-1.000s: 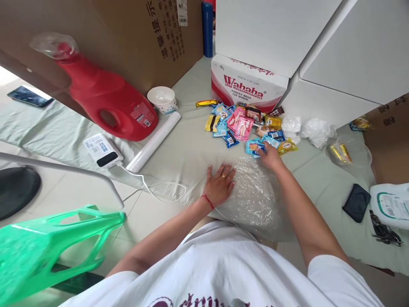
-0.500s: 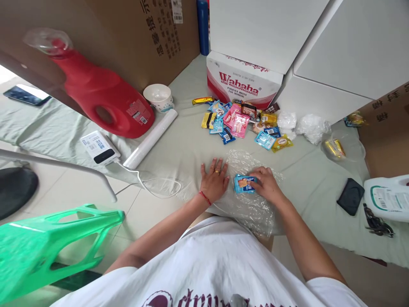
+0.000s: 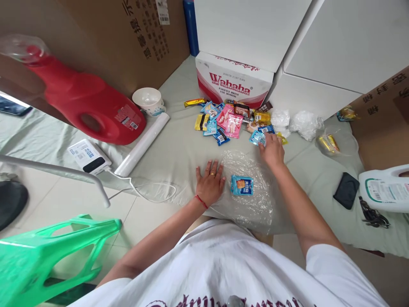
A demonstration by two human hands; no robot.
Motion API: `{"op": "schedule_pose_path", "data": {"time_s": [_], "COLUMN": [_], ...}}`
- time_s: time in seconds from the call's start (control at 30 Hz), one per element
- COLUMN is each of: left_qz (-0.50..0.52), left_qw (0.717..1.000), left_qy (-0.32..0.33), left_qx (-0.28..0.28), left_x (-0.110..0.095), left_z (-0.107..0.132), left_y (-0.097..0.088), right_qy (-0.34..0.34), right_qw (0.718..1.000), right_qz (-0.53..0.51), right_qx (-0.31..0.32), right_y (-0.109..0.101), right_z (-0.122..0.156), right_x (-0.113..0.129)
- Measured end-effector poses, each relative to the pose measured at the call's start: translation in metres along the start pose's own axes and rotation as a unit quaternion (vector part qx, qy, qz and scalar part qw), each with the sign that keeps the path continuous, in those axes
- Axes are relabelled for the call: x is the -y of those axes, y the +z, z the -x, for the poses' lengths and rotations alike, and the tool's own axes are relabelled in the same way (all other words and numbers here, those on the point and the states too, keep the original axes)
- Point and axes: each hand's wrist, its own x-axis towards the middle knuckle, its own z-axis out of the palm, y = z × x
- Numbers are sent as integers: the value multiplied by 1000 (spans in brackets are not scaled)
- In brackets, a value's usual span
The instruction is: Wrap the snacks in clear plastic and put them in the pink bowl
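Observation:
My left hand [image 3: 209, 182] lies flat with fingers spread on the left edge of a clear plastic bag [image 3: 255, 202] spread on the pale sheet. A blue snack packet [image 3: 242, 185] rests on the bag, just right of that hand. My right hand [image 3: 272, 150] reaches past the bag's far edge to a pile of small snack packets [image 3: 229, 120]; its fingers curl over a light-blue packet [image 3: 257, 137] at the pile's near right side. I cannot see whether the packet is lifted.
A red detergent jug [image 3: 89, 108], white bowl [image 3: 148, 100], roll of film [image 3: 142, 145] and power bank [image 3: 85, 155] with cable lie left. A Wahaha carton [image 3: 234, 81] and white cabinets stand behind the pile. Right: crumpled bags [image 3: 305, 123], dark wallet [image 3: 347, 190], white jug [image 3: 385, 189]. A green stool [image 3: 47, 256] is near left.
My right hand brought a blue packet from the pile, laid it on the plastic bag, let go, and moved back to the pile. My left hand stayed flat on the bag.

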Motion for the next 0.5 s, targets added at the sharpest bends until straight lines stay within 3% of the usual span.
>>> {"op": "schedule_pose_path", "data": {"time_s": [0.13, 0.23, 0.33, 0.4, 0.5], "left_qz": [6, 11, 19, 27, 36], "left_qw": [1000, 1000, 1000, 1000, 999], "left_qy": [-2, -5, -7, -7, -7], "left_qx": [3, 4, 3, 3, 5], "left_x": [0, 0, 2, 3, 3], "left_z": [0, 0, 1, 1, -1], "left_y": [-1, -2, -2, -2, -3], "right_qy": [88, 116, 80, 13, -97], "right_qw": [993, 988, 995, 992, 955], "right_qz": [61, 52, -4, -115, -253], "right_qx": [55, 83, 53, 46, 123], "right_y": [11, 10, -11, -28, -39], "right_z": [-70, -88, -70, -41, 15], "right_x": [-5, -12, -25, -31, -25]}}
